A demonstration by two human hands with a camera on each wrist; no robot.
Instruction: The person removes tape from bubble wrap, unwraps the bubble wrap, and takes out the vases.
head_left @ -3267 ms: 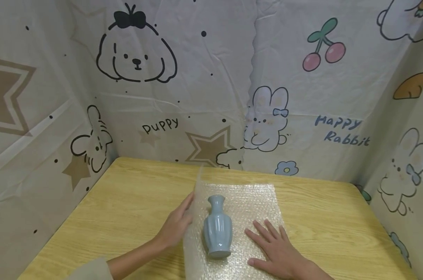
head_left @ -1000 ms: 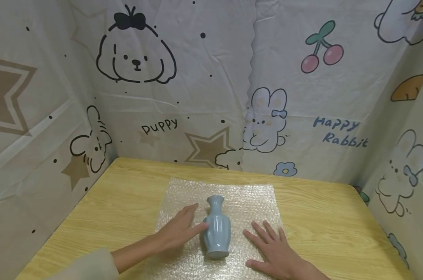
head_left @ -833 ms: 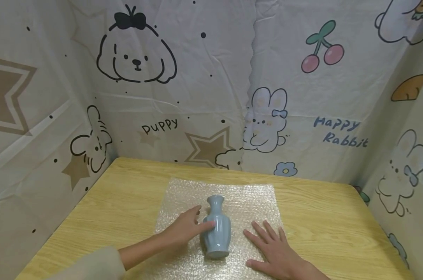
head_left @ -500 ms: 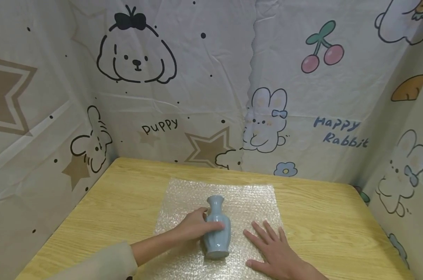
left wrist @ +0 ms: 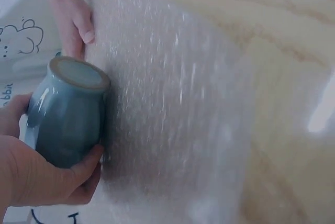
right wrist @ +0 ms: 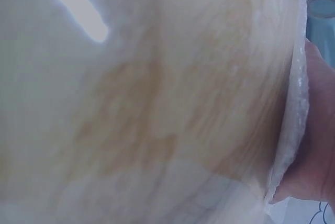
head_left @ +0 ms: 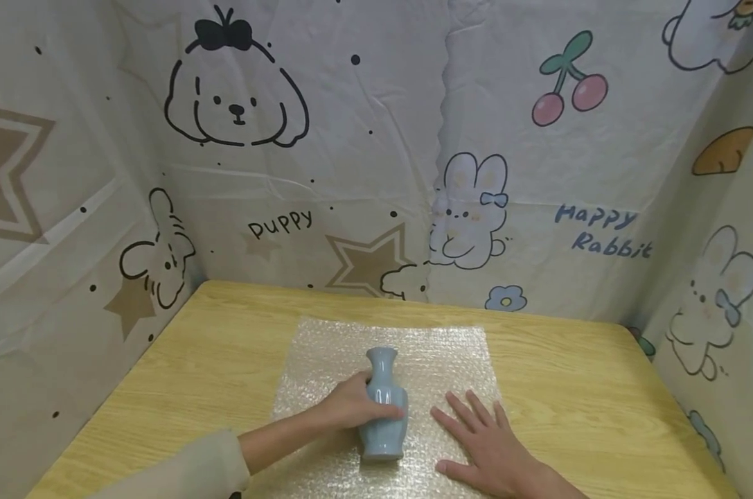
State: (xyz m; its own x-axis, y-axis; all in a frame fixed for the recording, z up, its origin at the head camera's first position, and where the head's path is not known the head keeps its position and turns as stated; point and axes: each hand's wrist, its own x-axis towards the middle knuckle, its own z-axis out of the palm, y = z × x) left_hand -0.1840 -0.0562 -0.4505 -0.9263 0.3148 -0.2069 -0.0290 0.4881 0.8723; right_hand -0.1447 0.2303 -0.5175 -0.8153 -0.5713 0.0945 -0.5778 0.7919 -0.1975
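A glossy light-blue vase [head_left: 382, 440] lies on its side on a sheet of bubble wrap [head_left: 435, 360], neck pointing away from me. My left hand [head_left: 345, 405] grips its body from the left, thumb over the top. Up close in the left wrist view, thumb and fingers wrap the vase [left wrist: 65, 122], and its round base faces the camera. My right hand [head_left: 488, 443] rests flat on the right part of the bubble wrap with fingers spread. At the right wrist view's edge, my right hand [right wrist: 316, 124] sits behind the sheet's rim, partly out of frame.
A yellow wood-grain table [head_left: 226, 346] carries the sheet. Cloth hangings [head_left: 326, 125] with cartoon puppies, rabbits and cherries enclose its back and both sides. Bare tabletop shows left and right of the bubble wrap.
The bubble wrap's left part, earlier raised by my left hand, now lies flat. That hand has moved right onto the vase and grips it. The vase's base shows less. My right hand stays put.
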